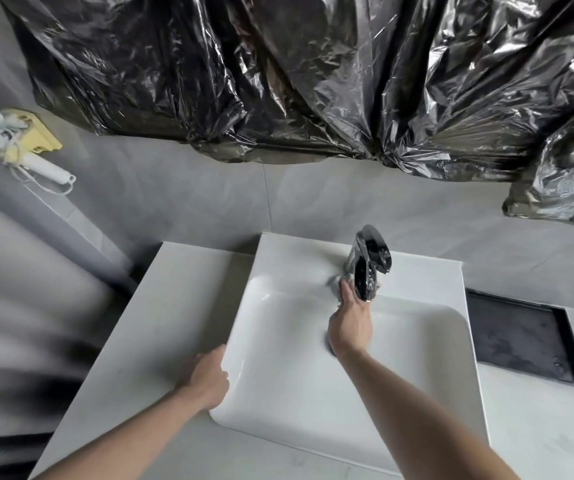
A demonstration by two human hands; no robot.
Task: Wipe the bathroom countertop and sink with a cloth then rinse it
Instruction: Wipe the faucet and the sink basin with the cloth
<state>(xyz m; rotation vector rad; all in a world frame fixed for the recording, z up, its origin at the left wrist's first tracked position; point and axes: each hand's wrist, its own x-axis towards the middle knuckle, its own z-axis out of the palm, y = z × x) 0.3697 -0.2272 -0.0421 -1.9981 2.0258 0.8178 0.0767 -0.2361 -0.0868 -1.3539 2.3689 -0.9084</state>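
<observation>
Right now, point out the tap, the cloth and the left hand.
tap (370, 261): head view, on its dark spout.
cloth (334, 283): head view, grey edge beyond the fingertips.
left hand (207, 377): head view, back of hand.

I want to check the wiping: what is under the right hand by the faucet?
A bit of grey cloth shows past the right hand's fingers, on the sink rim beside the faucet. The hand covers the rest.

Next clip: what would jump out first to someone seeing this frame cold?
The crinkled black plastic sheeting covering the wall above the basin dominates the top. Below it, the right hand presses a grey cloth against the white sink by the chrome faucet, while the left hand rests on the sink's left rim.
</observation>
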